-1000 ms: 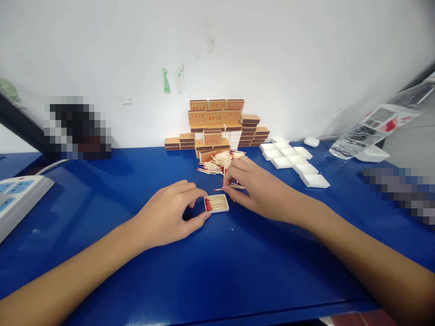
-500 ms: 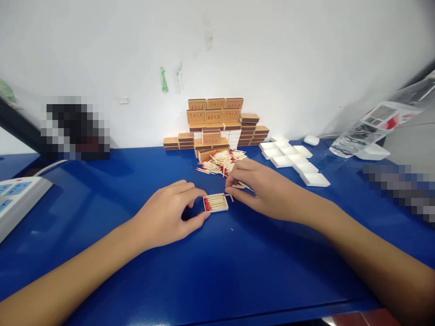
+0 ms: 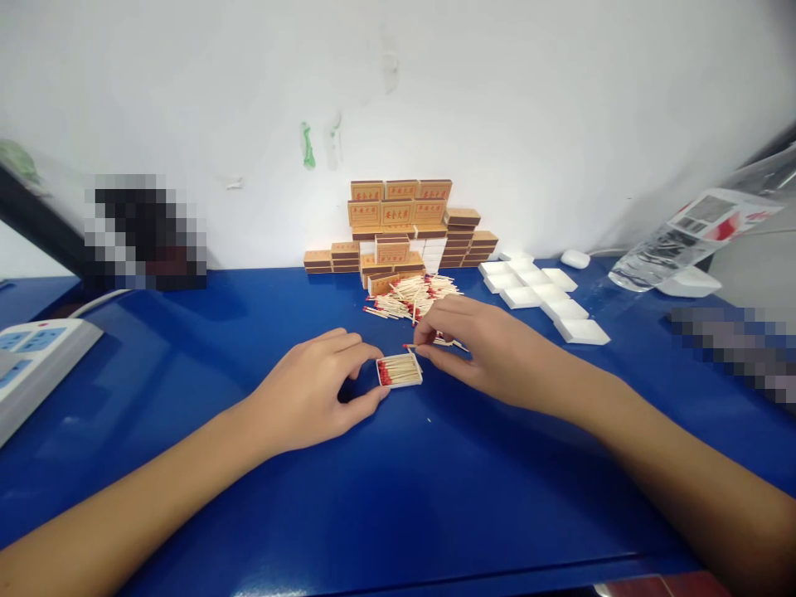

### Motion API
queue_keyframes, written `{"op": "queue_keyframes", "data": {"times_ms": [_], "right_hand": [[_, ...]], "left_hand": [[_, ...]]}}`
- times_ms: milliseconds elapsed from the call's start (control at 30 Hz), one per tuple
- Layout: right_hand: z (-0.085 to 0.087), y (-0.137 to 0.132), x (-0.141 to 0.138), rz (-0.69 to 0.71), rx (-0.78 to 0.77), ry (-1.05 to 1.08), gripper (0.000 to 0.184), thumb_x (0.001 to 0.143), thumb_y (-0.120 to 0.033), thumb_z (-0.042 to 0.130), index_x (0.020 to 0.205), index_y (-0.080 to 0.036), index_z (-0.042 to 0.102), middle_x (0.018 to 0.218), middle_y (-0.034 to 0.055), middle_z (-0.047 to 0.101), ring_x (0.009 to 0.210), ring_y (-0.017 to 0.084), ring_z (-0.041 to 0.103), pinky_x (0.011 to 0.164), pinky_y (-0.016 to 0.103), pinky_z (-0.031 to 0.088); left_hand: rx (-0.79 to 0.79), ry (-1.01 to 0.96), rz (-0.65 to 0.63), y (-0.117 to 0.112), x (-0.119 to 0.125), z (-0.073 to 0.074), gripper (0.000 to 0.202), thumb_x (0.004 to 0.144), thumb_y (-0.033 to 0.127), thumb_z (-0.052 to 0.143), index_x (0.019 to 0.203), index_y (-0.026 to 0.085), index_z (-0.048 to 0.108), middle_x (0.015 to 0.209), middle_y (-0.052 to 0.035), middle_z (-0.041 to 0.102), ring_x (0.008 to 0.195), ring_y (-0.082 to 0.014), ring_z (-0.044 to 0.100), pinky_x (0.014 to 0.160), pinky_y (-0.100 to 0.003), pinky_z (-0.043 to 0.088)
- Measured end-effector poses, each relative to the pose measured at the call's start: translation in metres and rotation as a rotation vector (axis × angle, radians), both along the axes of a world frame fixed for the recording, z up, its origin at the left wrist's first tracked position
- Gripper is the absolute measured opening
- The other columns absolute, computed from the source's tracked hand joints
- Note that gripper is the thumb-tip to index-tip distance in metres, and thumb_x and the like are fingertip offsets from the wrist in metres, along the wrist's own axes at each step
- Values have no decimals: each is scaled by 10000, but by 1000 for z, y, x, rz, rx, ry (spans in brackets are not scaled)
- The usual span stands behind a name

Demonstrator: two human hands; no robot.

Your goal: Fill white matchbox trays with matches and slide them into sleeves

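Observation:
A small white matchbox tray [image 3: 400,371] filled with red-tipped matches lies on the blue table [image 3: 385,497]. My left hand [image 3: 314,390] grips the tray's left end between thumb and fingers. My right hand [image 3: 478,344] is closed in a pinch on a few matches [image 3: 435,342], held just above and to the right of the tray. A loose heap of matches [image 3: 414,296] lies just beyond my hands.
Brown matchbox sleeves [image 3: 398,224] are stacked against the white wall. Several empty white trays [image 3: 541,294] lie at the right. A white power strip [image 3: 31,352] sits at the left edge; a plastic bottle [image 3: 690,236] lies at the far right.
My right hand has turned the pinched matches and brought them slightly nearer the tray. My left hand has stayed on the tray.

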State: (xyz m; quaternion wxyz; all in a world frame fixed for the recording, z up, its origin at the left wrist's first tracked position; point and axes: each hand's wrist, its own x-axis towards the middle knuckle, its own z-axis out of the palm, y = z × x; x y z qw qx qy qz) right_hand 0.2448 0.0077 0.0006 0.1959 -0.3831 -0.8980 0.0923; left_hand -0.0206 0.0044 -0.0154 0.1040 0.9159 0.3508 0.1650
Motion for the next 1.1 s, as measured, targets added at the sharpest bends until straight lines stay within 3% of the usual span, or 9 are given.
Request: {"op": "queue_keyframes", "data": {"times_ms": [267,700,933,1100], "right_hand": [[-17,-4,-17,26,201,-48,213,1073,-215,517,969,-174,698,934,84,669,856,214,594,733,341,443],[-14,-6,-11,56,18,18,195,1022,-153,556,1036,-176,749,965,64,614,823,183,595,724,315,449],[-14,-5,-8,48,8,20,190,1000,-128,573,1055,-177,748,992,68,623,842,181,608,736,308,445],[-6,-4,-5,-89,19,29,128,958,-155,615,964,-192,738,932,53,659,834,191,614,734,315,438]], "left_hand": [[4,24,1,-1,2,1,242,995,380,637,1129,190,706,853,-19,616,826,-205,590,725,-340,462],[2,16,-1,-1,0,0,224,993,367,648,1120,193,708,848,-11,612,819,-197,586,723,-331,454],[6,4,3,0,0,-2,226,993,370,651,1127,198,710,846,-11,616,821,-198,590,724,-328,459],[28,11,11,0,0,-1,240,993,371,652,1148,198,712,847,-11,622,818,-199,593,722,-330,461]]}}
